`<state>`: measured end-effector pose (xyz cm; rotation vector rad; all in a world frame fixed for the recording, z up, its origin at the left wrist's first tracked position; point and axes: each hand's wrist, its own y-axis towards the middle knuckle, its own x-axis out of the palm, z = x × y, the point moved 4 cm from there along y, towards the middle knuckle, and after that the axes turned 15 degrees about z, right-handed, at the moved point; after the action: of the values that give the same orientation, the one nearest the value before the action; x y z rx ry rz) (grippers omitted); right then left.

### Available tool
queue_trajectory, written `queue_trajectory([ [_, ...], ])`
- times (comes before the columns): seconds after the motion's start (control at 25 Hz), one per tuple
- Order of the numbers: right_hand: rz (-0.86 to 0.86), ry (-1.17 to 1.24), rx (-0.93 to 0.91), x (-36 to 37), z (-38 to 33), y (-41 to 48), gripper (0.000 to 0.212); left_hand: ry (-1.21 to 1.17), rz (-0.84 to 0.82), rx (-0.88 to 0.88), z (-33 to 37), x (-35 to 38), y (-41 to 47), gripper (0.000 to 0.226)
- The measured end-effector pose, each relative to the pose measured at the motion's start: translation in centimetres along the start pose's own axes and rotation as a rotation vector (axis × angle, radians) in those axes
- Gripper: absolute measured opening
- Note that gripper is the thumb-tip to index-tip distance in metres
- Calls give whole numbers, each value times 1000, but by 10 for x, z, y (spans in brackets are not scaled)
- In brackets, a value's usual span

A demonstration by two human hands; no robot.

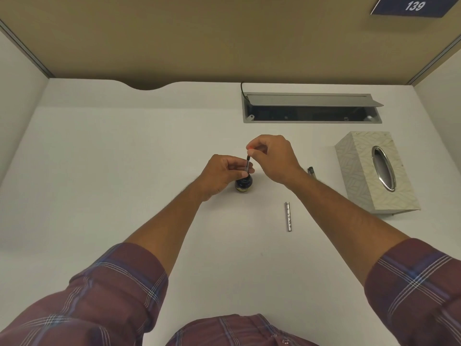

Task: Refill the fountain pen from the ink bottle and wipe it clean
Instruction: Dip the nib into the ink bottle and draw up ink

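A small dark ink bottle [244,183] stands on the white desk, mid-frame. The fountain pen's inner section [247,164] stands upright with its lower end in the bottle's mouth. My left hand [223,174] pinches the pen's lower part just above the bottle. My right hand [272,157] pinches the pen's top end, where an orange tip shows. A silver pen barrel [288,216] lies on the desk to the right of the bottle. A dark pen cap [311,172] lies behind my right wrist, partly hidden.
A patterned tissue box [376,171] with a metal oval slot stands at the right. An open cable tray [311,108] is set into the desk at the back. Partition walls close in the desk on three sides.
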<state>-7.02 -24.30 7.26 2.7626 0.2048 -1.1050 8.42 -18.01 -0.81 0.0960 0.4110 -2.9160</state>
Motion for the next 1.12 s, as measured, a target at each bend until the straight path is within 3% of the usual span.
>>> queue_trajectory([
  [0.24,-23,89,68,-2,-1,-1,19,-27,-5,-2,1,-1,0,30],
  [0.48,-23,26,37,-1,-1,1,10,-17,-12,7,0,0,1,28],
  [0.68,-62,14,42,-1,-3,0,17,-35,-3,4,-1,0,1,26],
  [0.92,6,-61,69,1,2,2,20,-21,3,7,-1,0,0,26],
  [1.12,-45,-118,22,4,-3,2,10,-12,12,28,-4,0,1,28],
])
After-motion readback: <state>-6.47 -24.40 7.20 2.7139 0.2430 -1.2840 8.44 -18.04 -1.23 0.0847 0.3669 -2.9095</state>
